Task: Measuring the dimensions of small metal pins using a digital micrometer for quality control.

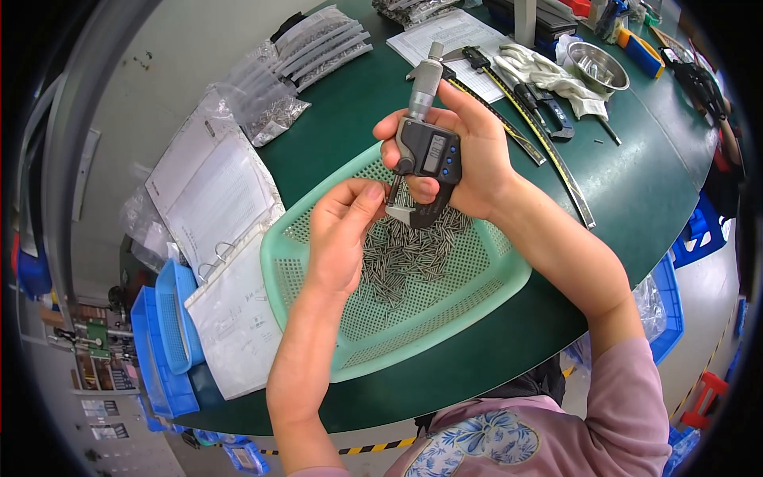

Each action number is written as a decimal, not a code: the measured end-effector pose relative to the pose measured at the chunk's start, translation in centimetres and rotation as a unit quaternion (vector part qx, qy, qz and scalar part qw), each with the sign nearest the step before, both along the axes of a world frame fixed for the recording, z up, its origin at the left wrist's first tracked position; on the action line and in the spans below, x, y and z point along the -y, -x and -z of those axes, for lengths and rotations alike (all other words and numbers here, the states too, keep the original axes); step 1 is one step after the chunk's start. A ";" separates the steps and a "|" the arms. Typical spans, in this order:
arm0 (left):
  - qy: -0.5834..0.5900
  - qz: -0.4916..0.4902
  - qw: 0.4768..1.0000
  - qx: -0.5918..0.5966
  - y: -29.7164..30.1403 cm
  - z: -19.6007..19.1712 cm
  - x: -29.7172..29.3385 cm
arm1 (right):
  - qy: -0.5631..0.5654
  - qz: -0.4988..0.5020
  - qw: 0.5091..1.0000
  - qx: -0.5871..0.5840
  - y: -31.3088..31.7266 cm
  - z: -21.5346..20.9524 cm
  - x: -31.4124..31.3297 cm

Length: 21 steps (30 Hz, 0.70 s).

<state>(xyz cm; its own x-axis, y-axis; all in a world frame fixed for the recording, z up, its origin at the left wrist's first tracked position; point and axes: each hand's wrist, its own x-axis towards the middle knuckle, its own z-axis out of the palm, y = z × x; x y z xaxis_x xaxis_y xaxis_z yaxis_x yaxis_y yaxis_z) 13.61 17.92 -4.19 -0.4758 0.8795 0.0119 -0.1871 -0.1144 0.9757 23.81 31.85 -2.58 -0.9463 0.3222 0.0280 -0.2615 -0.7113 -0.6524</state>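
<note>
My right hand [486, 155] is wrapped round a digital micrometer [431, 151] with a dark body, small display and blue buttons, its silver thimble pointing up and away. My left hand [338, 230] pinches thumb and fingers together at the micrometer's measuring gap. Between those fingertips is a small metal pin, mostly hidden, so I cannot tell whether both jaws touch it. Below both hands stands a pale green perforated plastic basket [401, 366], and a heap of short metal pins [409, 262] lies on its bottom.
An open ring binder [211, 195] and blue trays [175, 318] are at the left. Bagged parts [278, 111] lie at the far left. Digital calipers [528, 131], white gloves [540, 75] and a metal bowl [598, 67] lie at the far right of the green table [636, 167].
</note>
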 end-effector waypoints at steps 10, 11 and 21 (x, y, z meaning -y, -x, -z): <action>-0.002 -0.045 0.998 -0.036 -0.5 0.3 0.0 | 0.001 0.014 1.000 0.009 -0.1 -0.1 0.1; -0.001 -0.049 0.998 -0.037 -0.6 0.2 0.0 | 0.001 0.014 1.000 0.009 -0.1 -0.1 0.1; -0.005 -0.037 0.999 -0.036 -0.5 0.2 0.1 | -0.040 0.035 0.998 0.016 -0.1 -0.3 0.3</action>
